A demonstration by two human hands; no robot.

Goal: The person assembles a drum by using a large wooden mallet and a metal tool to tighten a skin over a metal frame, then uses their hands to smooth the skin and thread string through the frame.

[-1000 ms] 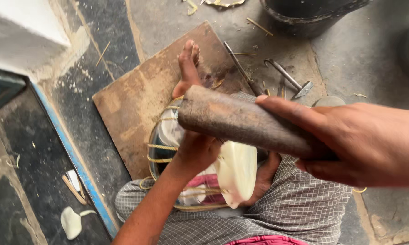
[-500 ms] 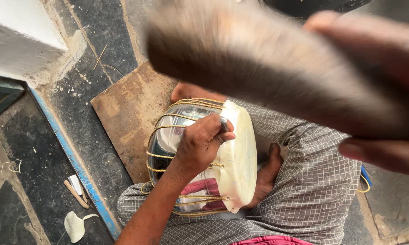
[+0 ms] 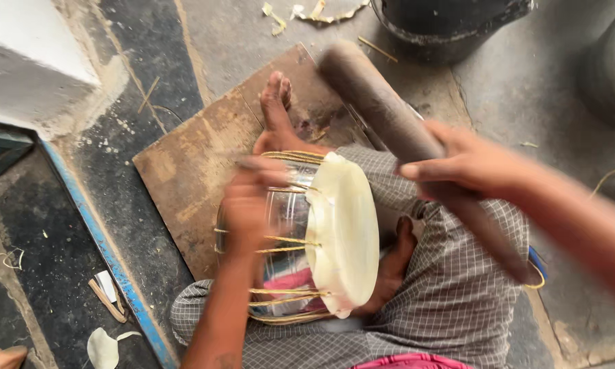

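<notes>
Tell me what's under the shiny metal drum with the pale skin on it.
The drum rests on the person's checked cloth lap, with a bare foot and a wooden board beyond it. The left hand covers its side; its underside is hidden.

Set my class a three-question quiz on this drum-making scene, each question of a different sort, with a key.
1. True or false: the right hand grips a dark wooden rod.
2. What does the left hand rest on? A) the black bucket B) the shiny metal drum C) the wooden board
3. Fill in: the drum's pale skin is laced on with yellowish ____.

Key: 1 true; 2 B; 3 cords.
</notes>
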